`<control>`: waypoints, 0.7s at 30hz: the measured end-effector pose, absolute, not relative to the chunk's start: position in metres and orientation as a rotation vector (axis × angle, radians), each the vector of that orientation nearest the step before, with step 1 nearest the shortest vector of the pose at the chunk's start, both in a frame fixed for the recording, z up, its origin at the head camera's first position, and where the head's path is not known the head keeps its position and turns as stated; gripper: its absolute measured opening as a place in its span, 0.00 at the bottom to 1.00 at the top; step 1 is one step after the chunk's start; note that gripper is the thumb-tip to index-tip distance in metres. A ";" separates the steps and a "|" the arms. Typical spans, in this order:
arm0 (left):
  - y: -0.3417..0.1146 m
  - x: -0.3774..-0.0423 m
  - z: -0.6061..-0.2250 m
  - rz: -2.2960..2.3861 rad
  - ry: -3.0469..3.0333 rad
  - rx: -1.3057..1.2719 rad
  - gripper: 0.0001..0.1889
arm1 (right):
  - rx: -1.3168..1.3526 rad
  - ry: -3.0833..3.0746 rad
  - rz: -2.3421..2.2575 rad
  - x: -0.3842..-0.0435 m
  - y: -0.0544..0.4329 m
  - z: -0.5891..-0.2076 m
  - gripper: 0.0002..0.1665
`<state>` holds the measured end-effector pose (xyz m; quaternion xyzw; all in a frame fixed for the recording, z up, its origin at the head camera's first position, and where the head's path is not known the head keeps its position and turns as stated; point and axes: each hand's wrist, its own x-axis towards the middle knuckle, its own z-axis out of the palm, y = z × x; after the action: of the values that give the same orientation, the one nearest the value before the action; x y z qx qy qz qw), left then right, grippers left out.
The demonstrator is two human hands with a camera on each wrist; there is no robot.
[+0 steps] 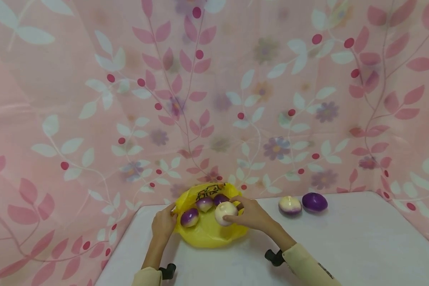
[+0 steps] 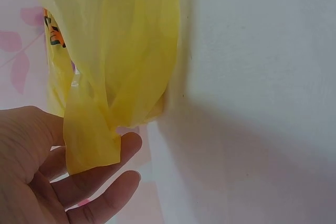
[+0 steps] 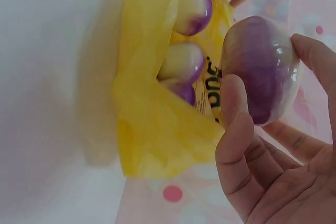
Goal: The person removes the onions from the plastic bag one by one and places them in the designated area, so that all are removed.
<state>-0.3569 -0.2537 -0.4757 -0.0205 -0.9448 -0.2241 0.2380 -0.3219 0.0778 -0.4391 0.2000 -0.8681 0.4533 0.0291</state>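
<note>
Currently, the right hand (image 1: 251, 215) grips a purple-and-white turnip (image 1: 225, 213). The left hand (image 1: 163, 223) pinches a yellow plastic bag (image 1: 207, 235) containing turnips (image 1: 204, 204).

Your left grip (image 2: 43, 184) holds a loose end of the yellow bag (image 2: 131, 45), whose black and orange print (image 2: 54, 33) lies beyond your grip. Past your grip spreads the white bench (image 2: 262, 66), partly shadowed; pink-patterned cloth (image 2: 21, 90) shows behind.
</note>
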 end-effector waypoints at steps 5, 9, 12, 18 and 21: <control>-0.254 -0.358 -0.476 -0.616 -2.598 -0.046 0.20 | 0.648 -2.680 1.399 -0.322 0.099 -0.441 0.36; -0.254 -0.357 -0.476 -0.614 -2.604 -0.045 0.20 | 0.665 -2.677 1.398 -0.320 0.117 -0.439 0.35; -0.254 -0.357 -0.475 -0.615 -2.605 -0.041 0.20 | 0.657 -2.672 1.447 -0.319 0.132 -0.439 0.34; -0.254 -0.357 -0.475 -0.617 -2.609 -0.032 0.20 | 0.625 -2.678 1.388 -0.318 0.159 -0.444 0.33; -0.254 -0.357 -0.475 -0.624 -2.610 -0.031 0.20 | 0.584 -2.706 1.342 -0.317 0.173 -0.448 0.33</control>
<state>-0.3571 -0.2537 -0.4752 -0.0114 -0.9472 -0.2264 0.2269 -0.3174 0.1726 -0.4477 0.1896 -0.8792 0.4359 0.0326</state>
